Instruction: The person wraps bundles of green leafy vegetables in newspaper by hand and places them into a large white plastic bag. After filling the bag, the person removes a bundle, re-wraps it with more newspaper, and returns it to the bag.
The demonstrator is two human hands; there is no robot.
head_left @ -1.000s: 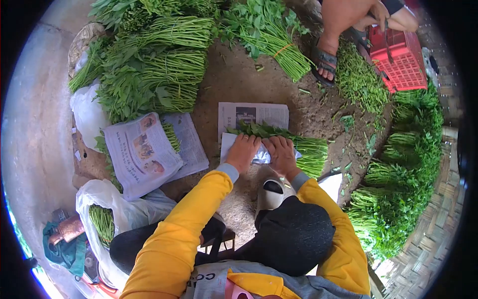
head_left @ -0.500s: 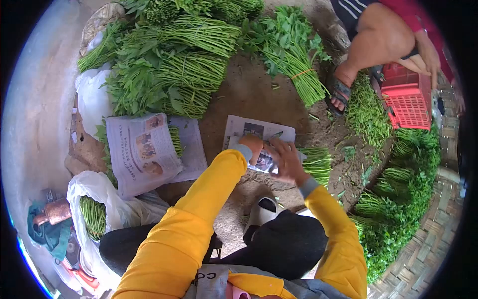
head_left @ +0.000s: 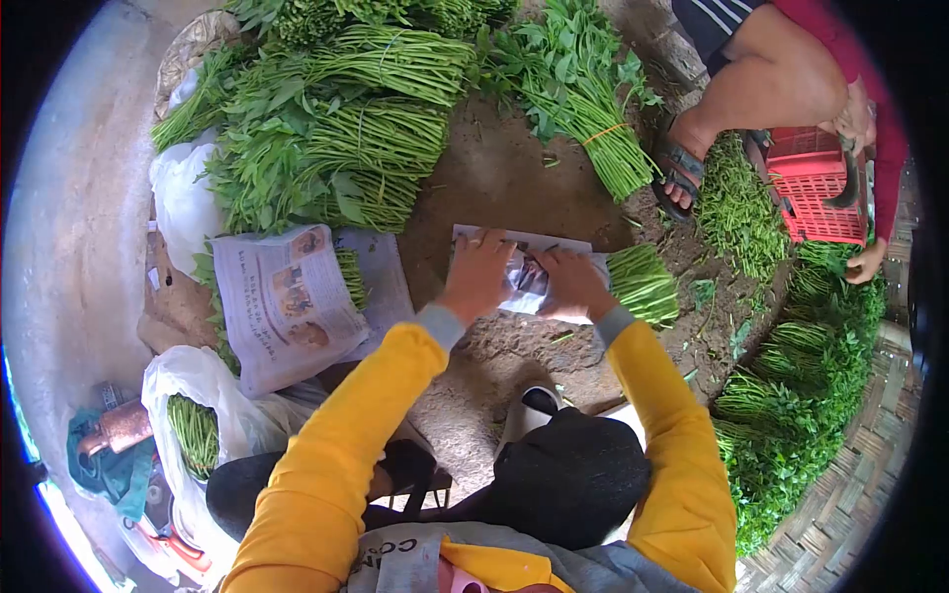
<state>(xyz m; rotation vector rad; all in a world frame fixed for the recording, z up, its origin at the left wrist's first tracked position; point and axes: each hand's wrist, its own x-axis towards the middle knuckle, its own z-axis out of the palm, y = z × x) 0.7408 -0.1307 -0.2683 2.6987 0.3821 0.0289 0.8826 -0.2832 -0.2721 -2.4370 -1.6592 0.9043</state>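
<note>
A sheet of newspaper (head_left: pixel 529 287) is wrapped around a bunch of green stems (head_left: pixel 643 285), whose cut ends stick out at the right. My left hand (head_left: pixel 479 272) grips the left part of this wrapped bundle, fingers curled over its far edge. Closer to the stem ends, my right hand (head_left: pixel 570 282) presses on the paper with its fingers bent over the top. The leafy end is hidden inside the paper. Left of my hands lies another newspaper-covered bundle (head_left: pixel 292 306) of greens.
Tied leafy bunches (head_left: pixel 366 148) are piled at the back left, and one bunch with an orange band (head_left: pixel 603 138) lies at the back middle. Another person's foot (head_left: pixel 680 168) and a red crate (head_left: pixel 816 188) are at right. More greens (head_left: pixel 791 395) line a woven mat (head_left: pixel 850 474).
My left hand has moved left along the paper and now lies apart from my right. The bundle has shifted slightly right. The other person's hand now reaches to the greens below the crate.
</note>
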